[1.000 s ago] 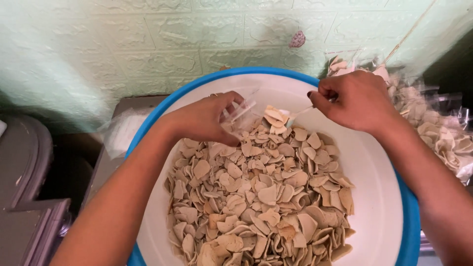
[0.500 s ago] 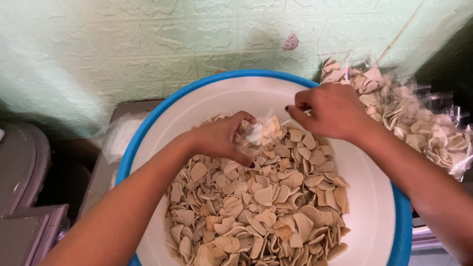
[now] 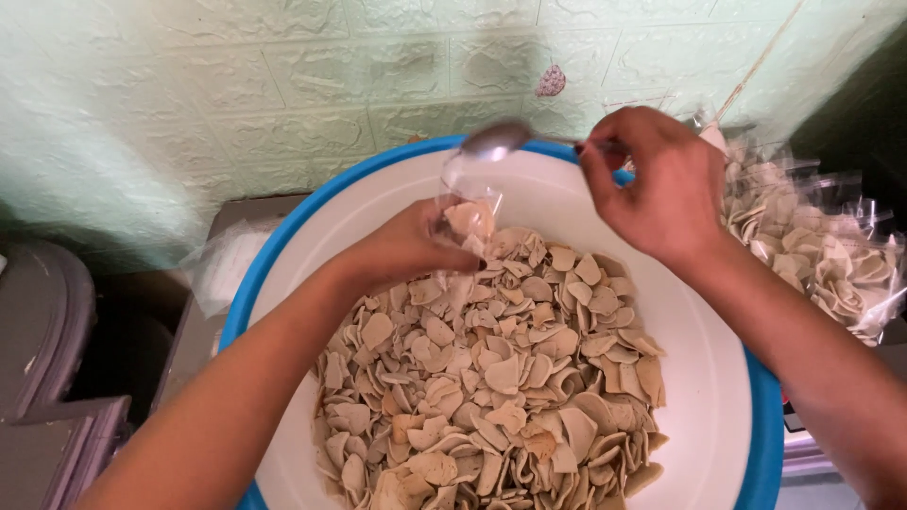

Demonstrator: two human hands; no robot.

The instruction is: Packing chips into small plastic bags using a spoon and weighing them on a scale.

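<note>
Both hands at basin (image 3: 312, 219) far rim: left hand (image 3: 406, 250) w/ bag (image 3: 468, 203), right hand (image 3: 661, 184) w/ spoon (image 3: 501, 140).

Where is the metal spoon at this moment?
In the head view, the spoon is in the right hand, above the basin's far rim, over the small clear bag that the left hand holds.

spoon (image 3: 498, 141): blurred, handle hidden in the right hand (image 3: 657, 184)
basin (image 3: 283, 236): cut off below
bags (image 3: 831, 260): cut off at right edge

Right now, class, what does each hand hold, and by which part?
Right hand: metal spoon, by its handle. Left hand: small clear bag, gripped around its lower part.
</note>
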